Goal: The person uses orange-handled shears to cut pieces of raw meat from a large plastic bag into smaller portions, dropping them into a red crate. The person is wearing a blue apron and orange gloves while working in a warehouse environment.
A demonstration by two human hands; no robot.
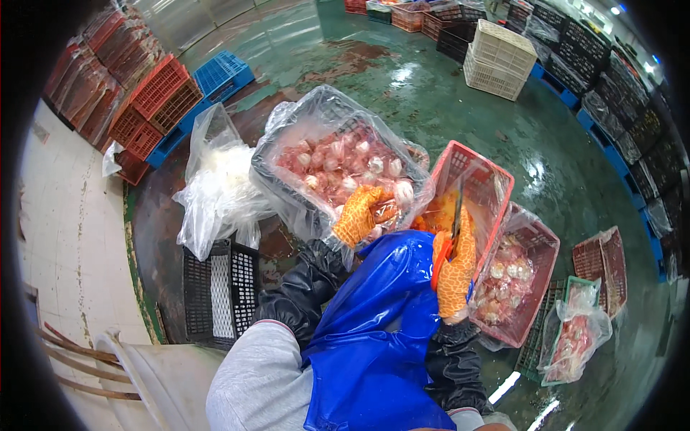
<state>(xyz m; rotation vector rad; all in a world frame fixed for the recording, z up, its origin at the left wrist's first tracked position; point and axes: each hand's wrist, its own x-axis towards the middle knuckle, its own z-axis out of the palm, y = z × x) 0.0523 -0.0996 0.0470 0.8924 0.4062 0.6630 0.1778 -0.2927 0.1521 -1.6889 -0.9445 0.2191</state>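
So the black crate [284, 188] with the clear liner is my landmark here, and it's loaded with red-and-white lumps [348, 154]. The left hand [361, 215] is over its near edge, gloved fingers curled round a reddish lump [385, 211], though I can't make out the whole grip. The right hand [454, 269], just right of that same crate, has its fingers closed round the red handle of a bladed tool [457, 215], blade pointing up and away. Scissors or knife, can't tell.

What would worry me: the lump looks wet, so a loose pinch could let it slide out, and if the blade comes over right then, the left glove could get nicked. The liner's loose too, so it could snag on the blade and tear. And the red crate [496, 188] touching the black crate's right side could catch the tip if the right wrist swings carelessly.
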